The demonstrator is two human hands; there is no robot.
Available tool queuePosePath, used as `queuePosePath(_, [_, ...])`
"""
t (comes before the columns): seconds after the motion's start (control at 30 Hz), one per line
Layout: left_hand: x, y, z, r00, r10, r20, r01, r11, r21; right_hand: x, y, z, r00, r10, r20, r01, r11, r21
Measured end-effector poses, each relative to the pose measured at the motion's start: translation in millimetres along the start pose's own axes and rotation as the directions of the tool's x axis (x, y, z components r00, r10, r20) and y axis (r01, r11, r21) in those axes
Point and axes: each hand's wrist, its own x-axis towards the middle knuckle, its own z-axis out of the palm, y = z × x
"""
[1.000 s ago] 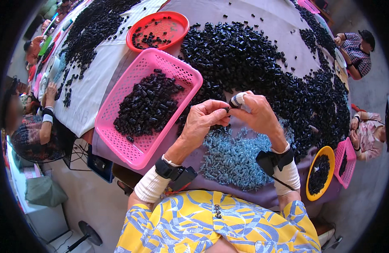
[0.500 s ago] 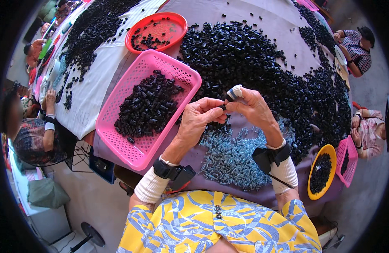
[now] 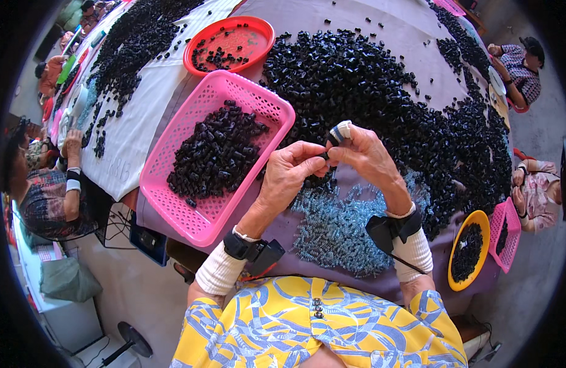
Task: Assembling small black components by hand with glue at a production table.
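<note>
In front of my chest, the fingertips of both hands meet around a small black plastic piece (image 3: 325, 156). My left hand (image 3: 288, 170) pinches it between thumb and forefinger, and my right hand (image 3: 370, 158) is closed on its other side. A striped cloth cover wraps one right finger. The fingers partly hide the piece. Below the hands lies a pile of small pale-blue, spring-like pieces (image 3: 338, 230). Beyond them spreads a large heap of similar black pieces (image 3: 350, 80). A pink perforated basket (image 3: 185, 227), left of my left hand, holds many black pieces (image 3: 212, 153).
A red round tray (image 3: 234, 42) with scattered black pieces stands behind the basket. At the right edge are a yellow bowl (image 3: 481, 219) and another pink basket (image 3: 508, 230). Other people sit at the left and right sides of the cloth-covered table (image 3: 151, 104).
My hands stay together on the black piece, with only a very slight shift of the fingers. At the left, a co-worker's head has moved slightly.
</note>
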Motion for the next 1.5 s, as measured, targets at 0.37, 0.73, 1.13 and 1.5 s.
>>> queuePosePath(0.37, [-1,-1,2,0.997,0.021,0.073,-0.015,0.997,-0.076,-3,2,-5,0.996,0.033,0.083,-0.055,0.957,0.283])
queuePosePath(0.73, [3,3,3,1.0,-0.022,0.005,0.022,0.993,-0.115,-5,15,-8,0.992,-0.112,-0.059,0.093,0.962,-0.256])
queuePosePath(1.13, [3,-5,-3,0.995,-0.084,-0.057,0.071,0.978,-0.197,-13,57,22,0.948,-0.265,0.176,0.281,0.441,-0.852])
queuePosePath(1.5, [4,-3,2,0.987,-0.143,-0.075,0.112,0.942,-0.317,-13,16,-3,0.98,-0.127,-0.152,0.091,0.97,-0.224])
